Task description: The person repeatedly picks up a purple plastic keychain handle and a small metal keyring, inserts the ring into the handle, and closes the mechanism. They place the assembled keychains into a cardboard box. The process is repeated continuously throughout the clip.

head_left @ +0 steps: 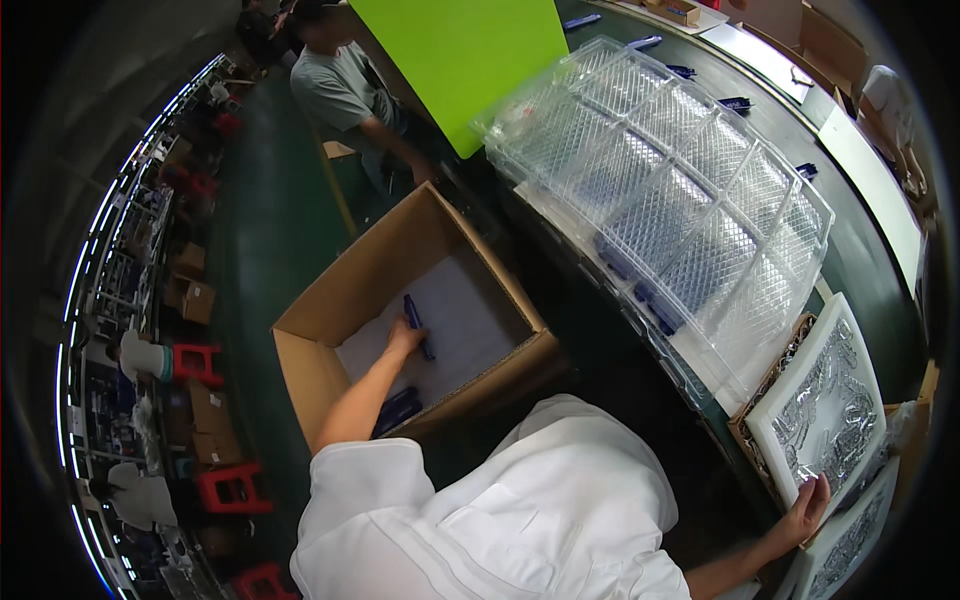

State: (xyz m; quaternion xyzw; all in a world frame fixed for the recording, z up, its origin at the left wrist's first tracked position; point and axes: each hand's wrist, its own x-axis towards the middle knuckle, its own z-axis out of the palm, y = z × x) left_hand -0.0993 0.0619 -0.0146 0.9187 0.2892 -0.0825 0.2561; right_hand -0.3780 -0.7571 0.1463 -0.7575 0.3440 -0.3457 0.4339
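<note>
Left hand [404,336], nine o'clock, grips a blue device [410,310], best kept steady; right hand [807,508], four o'clock: grip I can't tell.

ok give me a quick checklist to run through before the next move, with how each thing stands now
1. Left hand has the blue piece: ok, fingers around it.
2. Cardboard box open at the top: ok, the left hand reaches inside.
3. Blue piece resting on the pale sheet at the box's bottom: cannot tell, contact is not clear.
4. Other blue pieces in the box fully visible: not ok, the near side partly hides them.
5. Right hand holding a shiny part from the white-rimmed tray: cannot tell, fingers are at the tray's near edge.
</note>
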